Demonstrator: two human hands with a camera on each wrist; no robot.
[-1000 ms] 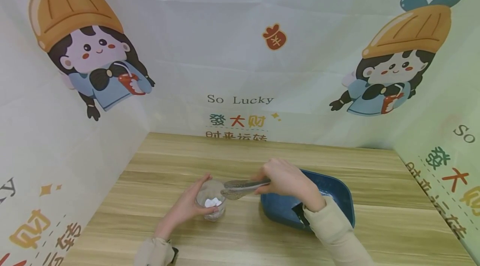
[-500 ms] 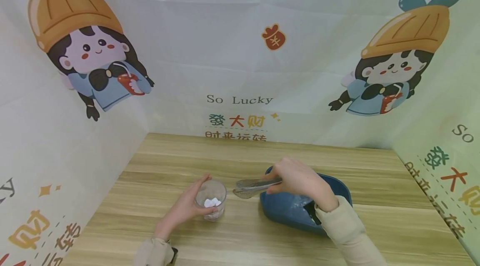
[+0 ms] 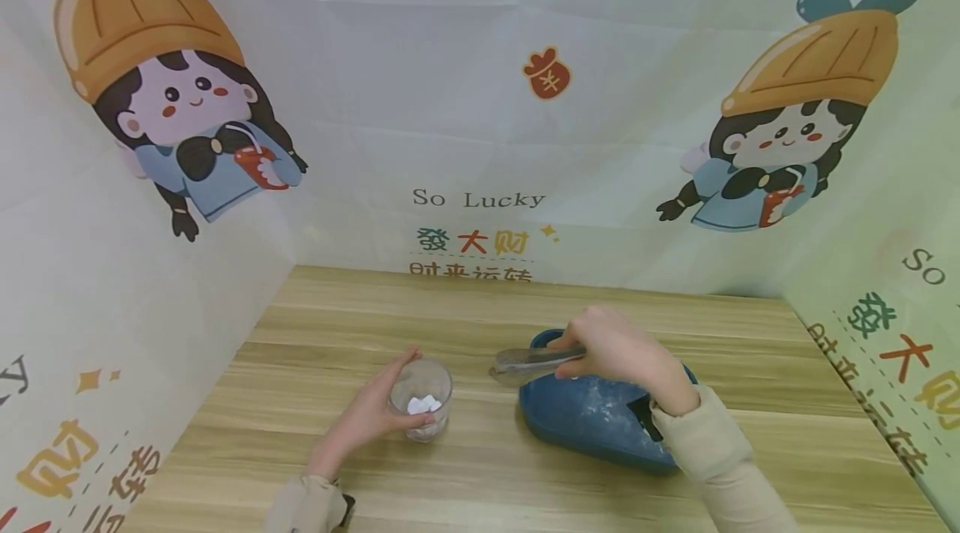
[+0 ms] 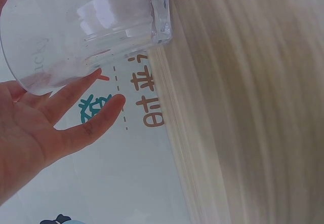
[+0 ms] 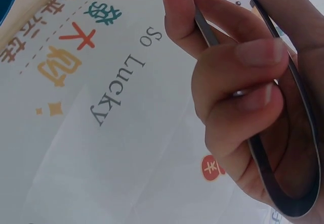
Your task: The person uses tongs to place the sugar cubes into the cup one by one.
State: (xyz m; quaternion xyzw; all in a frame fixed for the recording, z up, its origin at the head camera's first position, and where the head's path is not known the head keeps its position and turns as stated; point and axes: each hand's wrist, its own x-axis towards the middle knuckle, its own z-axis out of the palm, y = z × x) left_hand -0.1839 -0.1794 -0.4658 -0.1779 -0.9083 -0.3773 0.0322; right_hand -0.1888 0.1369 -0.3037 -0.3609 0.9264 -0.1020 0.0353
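Note:
In the head view my left hand (image 3: 367,412) holds a clear glass cup (image 3: 435,379) on the wooden table, thumb at the near side and fingers round the far side. Several white cubes (image 3: 424,404) lie at the bottom of the cup; the left wrist view shows the glass cup (image 4: 101,26) from the side. My right hand (image 3: 618,349) grips metal tongs (image 3: 532,360) whose tips point left, with nothing seen between them. In the right wrist view the fingers curl round the tongs (image 5: 266,171). Below the right hand is a blue basin (image 3: 592,420).
The wooden table (image 3: 480,475) carries the cup and the basin, which stand apart. White printed cloth (image 3: 360,99) encloses the table at the back and sides. My right hand and sleeve (image 3: 705,433) hide part of the basin's inside.
My right hand with the tongs has moved right, away from the cup and over the basin. The left hand and the cup have stayed in place.

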